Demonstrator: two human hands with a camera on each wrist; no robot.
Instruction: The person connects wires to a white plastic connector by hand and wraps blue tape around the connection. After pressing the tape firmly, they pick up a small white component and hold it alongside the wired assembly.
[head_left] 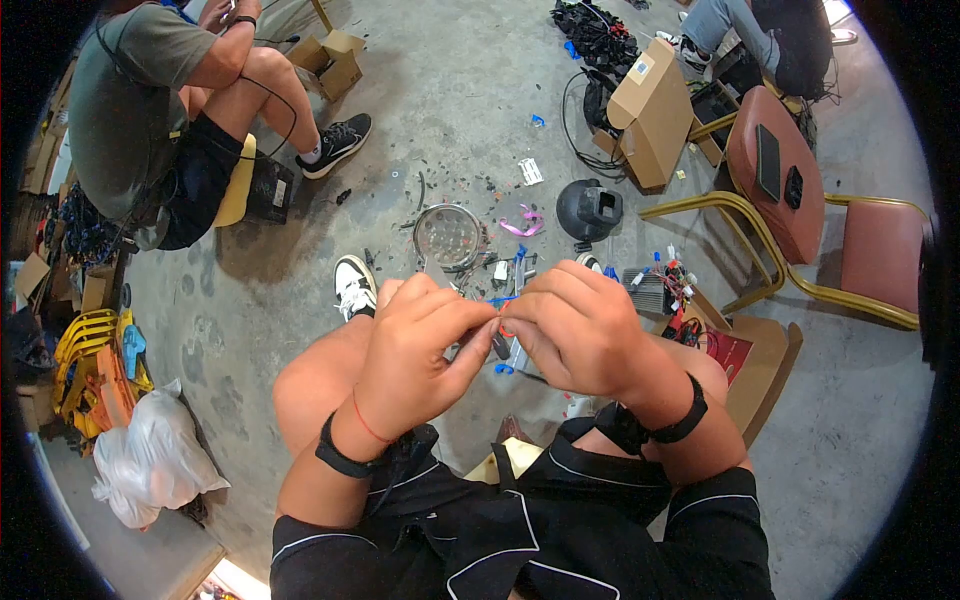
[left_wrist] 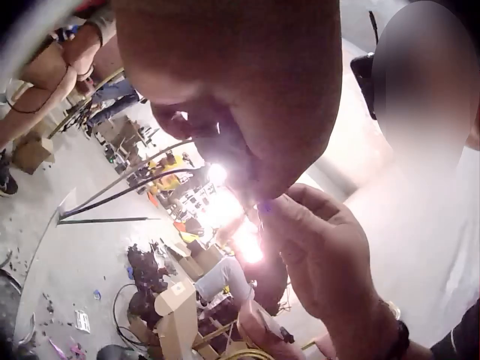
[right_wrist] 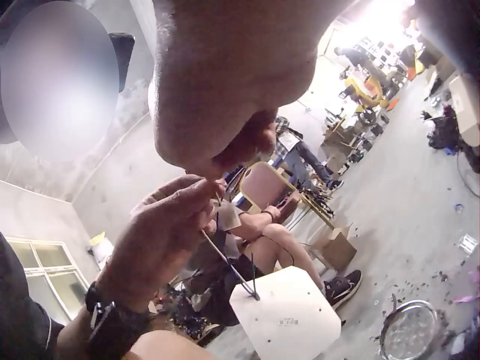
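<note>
My left hand point(head_left: 425, 330) and right hand point(head_left: 580, 325) meet fingertip to fingertip above the lap, each pinching thin wire ends. In the right wrist view, wires point(right_wrist: 217, 250) run from the left hand's fingers to a white square panel point(right_wrist: 289, 319) with clipped corners. That panel hangs below the hands. The left wrist view shows dark and pale wires point(left_wrist: 135, 184) stretching away from the pinch. The right hand's fingers point(left_wrist: 296, 225) close on a small blue-violet bit there. Fingers largely hide the wire ends, and I cannot tell whether these are joined.
On the concrete floor are a round clear-topped dish point(head_left: 447, 237), a black welding mask point(head_left: 590, 210), pink ribbon point(head_left: 522, 220) and scattered scraps. An open cardboard box point(head_left: 650, 115) and red chair point(head_left: 770, 150) stand right. Another person point(head_left: 150, 120) sits left, near white plastic bags point(head_left: 160, 460).
</note>
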